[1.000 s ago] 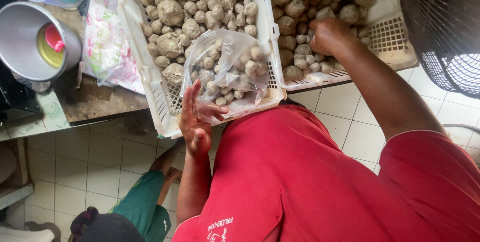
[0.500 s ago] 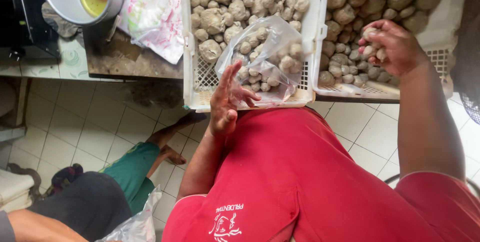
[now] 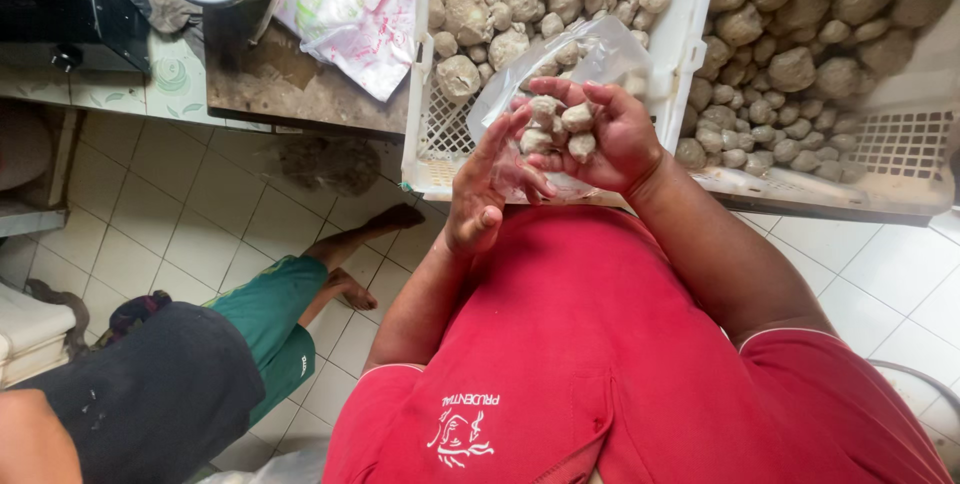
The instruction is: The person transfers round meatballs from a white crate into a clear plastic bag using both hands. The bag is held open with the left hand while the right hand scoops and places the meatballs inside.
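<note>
Right hand now over left crate; tiled floor below.

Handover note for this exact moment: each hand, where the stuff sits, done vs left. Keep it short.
Right hand: cupped, its grip holds a few small grey balls at the mouth of the clear plastic bag.
Left hand: open, fingers spread, at the bag's near edge.
Bag rests on the left white crate, which is full of balls; the right white crate holds more.
Done: bag partly filled.
Left: the handful is not yet in the bag; both crates remain well stocked.
</note>
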